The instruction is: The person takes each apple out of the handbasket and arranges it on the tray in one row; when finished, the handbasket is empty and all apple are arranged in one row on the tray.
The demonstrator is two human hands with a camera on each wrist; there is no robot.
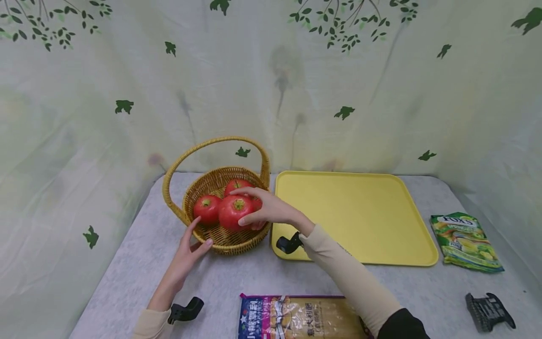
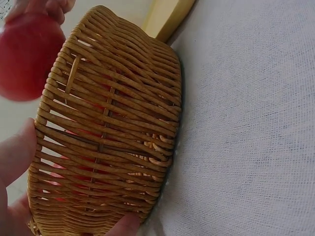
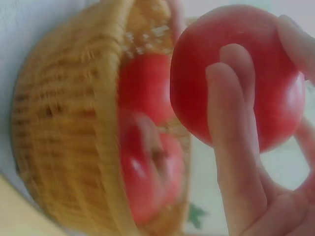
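Observation:
A wicker basket with a tall arched handle stands at the back left of the table. My right hand grips a red apple with thumb and fingers spread round it. In the right wrist view this apple is raised above the rim. Inside the basket lie more red apples: one at the left, one at the back, and one at the right partly hidden by the hand. My left hand holds the basket's front left side, its fingers at the rim and outer wall.
Right of the basket lies a yellow tray. A green snack bag rests at the tray's right. In front are a pasta packet, partly under the right sleeve, and a black plastic holder. A printed curtain hangs behind the table.

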